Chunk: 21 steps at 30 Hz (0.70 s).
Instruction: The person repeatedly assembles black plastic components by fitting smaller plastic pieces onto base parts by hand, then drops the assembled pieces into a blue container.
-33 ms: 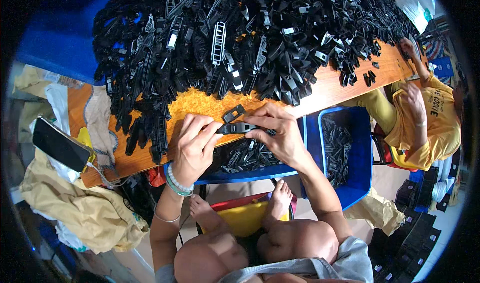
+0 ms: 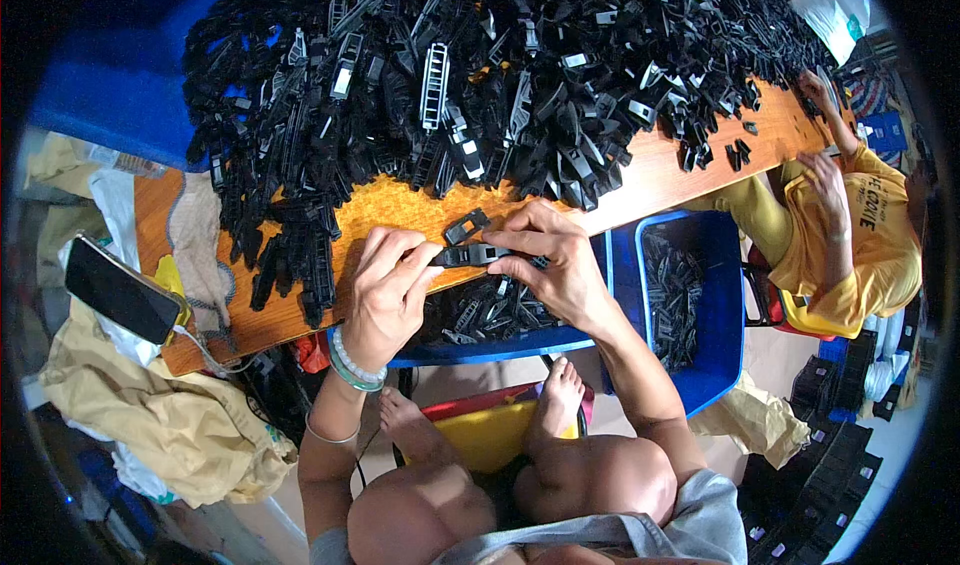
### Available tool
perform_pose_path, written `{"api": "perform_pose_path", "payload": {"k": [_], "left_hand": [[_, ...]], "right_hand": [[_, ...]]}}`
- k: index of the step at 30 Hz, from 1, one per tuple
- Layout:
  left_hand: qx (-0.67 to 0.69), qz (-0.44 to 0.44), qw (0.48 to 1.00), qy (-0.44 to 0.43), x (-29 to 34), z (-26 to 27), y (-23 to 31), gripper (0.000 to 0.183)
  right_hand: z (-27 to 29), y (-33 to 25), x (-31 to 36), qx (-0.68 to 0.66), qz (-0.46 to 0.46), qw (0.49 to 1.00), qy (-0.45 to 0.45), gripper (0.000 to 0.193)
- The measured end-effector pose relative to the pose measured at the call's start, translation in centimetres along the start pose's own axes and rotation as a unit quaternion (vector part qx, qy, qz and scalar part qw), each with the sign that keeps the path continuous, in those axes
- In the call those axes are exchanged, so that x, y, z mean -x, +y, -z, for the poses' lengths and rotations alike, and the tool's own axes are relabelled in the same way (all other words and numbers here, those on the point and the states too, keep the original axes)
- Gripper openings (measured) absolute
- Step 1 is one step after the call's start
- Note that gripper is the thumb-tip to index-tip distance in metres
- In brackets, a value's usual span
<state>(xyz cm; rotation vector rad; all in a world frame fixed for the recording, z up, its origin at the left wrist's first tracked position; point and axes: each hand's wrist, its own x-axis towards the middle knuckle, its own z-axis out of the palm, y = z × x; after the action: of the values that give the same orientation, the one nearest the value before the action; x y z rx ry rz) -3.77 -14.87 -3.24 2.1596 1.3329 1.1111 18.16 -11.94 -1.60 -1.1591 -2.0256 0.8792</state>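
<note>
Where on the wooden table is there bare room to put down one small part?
Two patches of the table look bare: between the black pile and the left hand, and between the pile and the right blue bin. The far side is crowded with the pile.

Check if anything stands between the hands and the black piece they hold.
Nothing visible does: the left hand and right hand hold the black piece at opposite ends. Another black part lies just beyond it, on the wooden table, not in between.

The left hand (image 2: pixel 383 285) pinches at the grip's left end, the right hand (image 2: pixel 553 263) at its right, fingers bent; left forearm (image 2: pixel 332 425) and right forearm (image 2: pixel 645 375) converge from below.
</note>
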Motion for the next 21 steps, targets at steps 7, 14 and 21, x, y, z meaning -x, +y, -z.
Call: {"api": "perform_pose_path", "payload": {"k": [7,14,21], "left_hand": [[-0.002,-0.003,1.000,-0.013,-0.2,-0.3,-0.2,0.024],[-0.120,-0.048,0.981,0.145,-3.7,0.0,0.5,0.033],[-0.332,0.001,0.934,0.130,-12.6,-0.4,-1.6,0.026]], "right_hand": [[-1.9,0.6,0.2,-0.049,0.014,0.999,0.005,0.028],[1.1,-0.5,0.8,-0.049,-0.031,0.994,-0.091,0.033],[-3.8,1.0,-2.3,0.128,0.149,0.980,0.037,0.032]]}}
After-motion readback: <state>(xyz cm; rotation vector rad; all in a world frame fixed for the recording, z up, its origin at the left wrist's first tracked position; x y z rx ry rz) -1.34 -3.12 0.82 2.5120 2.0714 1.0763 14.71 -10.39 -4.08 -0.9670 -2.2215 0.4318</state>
